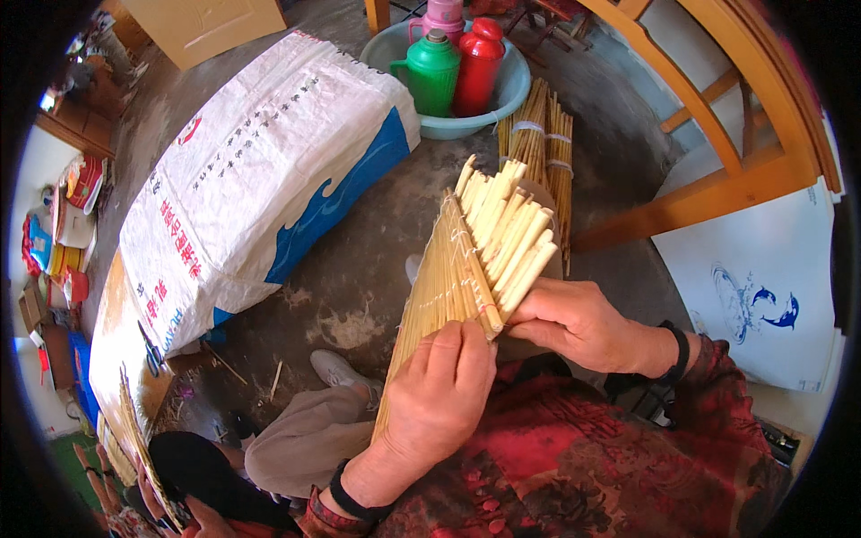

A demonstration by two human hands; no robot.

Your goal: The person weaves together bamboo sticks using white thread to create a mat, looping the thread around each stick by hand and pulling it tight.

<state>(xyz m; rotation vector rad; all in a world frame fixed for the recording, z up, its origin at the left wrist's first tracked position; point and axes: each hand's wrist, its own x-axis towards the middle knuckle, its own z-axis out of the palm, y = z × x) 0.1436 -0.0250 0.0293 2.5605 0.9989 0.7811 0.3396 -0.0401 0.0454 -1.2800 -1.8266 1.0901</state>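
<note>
My left hand (444, 381) is closed, thumb and fingers pinching the near edge of a mat of thin stalks (430, 291). Rows of thread stitching run across the mat, which slants away from me over my lap. Against its right side lies a bundle of thicker pale stalks (507, 224), cut ends facing up. Closed around the lower right of these stalks is my right hand (578, 327), its fingertips partly hidden behind them. Whether a needle or thread sits between my left fingertips cannot be made out.
A large white woven sack (260, 170) covers a table at left, scissors (151, 350) by its edge. Behind stands a basin (444, 128) with vacuum flasks (433, 76); tied stalk bundles (543, 134) lie beside it. A wooden chair (708, 202) is right; another person's leg (305, 439) is lower left.
</note>
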